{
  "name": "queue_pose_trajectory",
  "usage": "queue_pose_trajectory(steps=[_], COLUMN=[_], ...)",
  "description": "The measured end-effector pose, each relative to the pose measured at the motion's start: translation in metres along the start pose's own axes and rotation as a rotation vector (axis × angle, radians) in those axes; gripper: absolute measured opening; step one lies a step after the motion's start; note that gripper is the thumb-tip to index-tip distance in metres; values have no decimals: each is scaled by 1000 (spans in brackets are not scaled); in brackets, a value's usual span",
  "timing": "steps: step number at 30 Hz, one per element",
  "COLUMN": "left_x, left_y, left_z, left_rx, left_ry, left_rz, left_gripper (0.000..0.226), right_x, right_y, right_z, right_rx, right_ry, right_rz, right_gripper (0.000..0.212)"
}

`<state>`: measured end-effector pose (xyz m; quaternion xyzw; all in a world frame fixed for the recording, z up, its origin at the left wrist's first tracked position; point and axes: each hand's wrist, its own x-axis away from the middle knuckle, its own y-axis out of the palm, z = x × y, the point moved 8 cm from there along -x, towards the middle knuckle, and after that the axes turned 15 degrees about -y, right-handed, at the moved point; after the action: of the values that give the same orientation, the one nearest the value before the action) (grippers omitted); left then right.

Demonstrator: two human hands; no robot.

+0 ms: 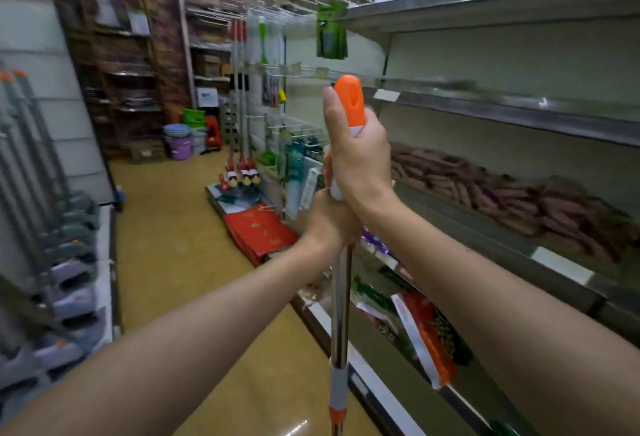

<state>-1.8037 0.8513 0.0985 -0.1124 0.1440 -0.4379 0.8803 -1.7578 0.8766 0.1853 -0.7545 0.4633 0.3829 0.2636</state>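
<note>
Pole (pixel 341 314): smooth chrome tube, grey-orange collar (pixel 337 387) low, upright before me. My left grip (pixel 329 221) clenches the tube; my right grip (pixel 356 155), touching just above, wraps its rounded orange plastic cap (pixel 349 99). Metal shelf (pixel 519 113) edges close at right; glossy yellow floor (pixel 166 227) open leftward.

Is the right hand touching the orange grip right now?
Touching. Head view shows the right hand curled round the orange grip, thumb lying up its side.
</note>
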Motion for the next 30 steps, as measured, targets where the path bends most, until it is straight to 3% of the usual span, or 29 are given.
queue_pose_trajectory(steps=[3, 4, 6, 10, 14, 19, 24, 30], left_x=[-26, -39, -56, -79, -118, -191, -289, -385], left_y=[-49, -60, -81, -127, -164, -198, -246, -295], left_z=[-11, -20, -34, -48, -87, -162, -191, -217], left_rx=[30, 107, 158, 123, -62, -407, -371, -370], left_ry=[-43, -80, -93, 60, 10, -235, -260, -275], left_rz=[175, 155, 168, 334, 408, 409, 451, 472], left_gripper=[20, 20, 46, 70, 65, 50, 24, 39], right_x=[-16, -23, -37, -61, -88, -132, -185, -222], right_y=[46, 59, 85, 142, 193, 262, 333, 410], right_z=[16, 20, 31, 60, 96, 157, 220, 293], right_rx=[-52, -70, -105, -216, -279, -379, -575, -688], right_ry=[0, -4, -10, -10, -3, 0, -5, 34], right_rz=[-39, -49, -64, -123, -146, -235, -379, -465], right_gripper=[33, 33, 34, 36, 32, 43, 26, 27])
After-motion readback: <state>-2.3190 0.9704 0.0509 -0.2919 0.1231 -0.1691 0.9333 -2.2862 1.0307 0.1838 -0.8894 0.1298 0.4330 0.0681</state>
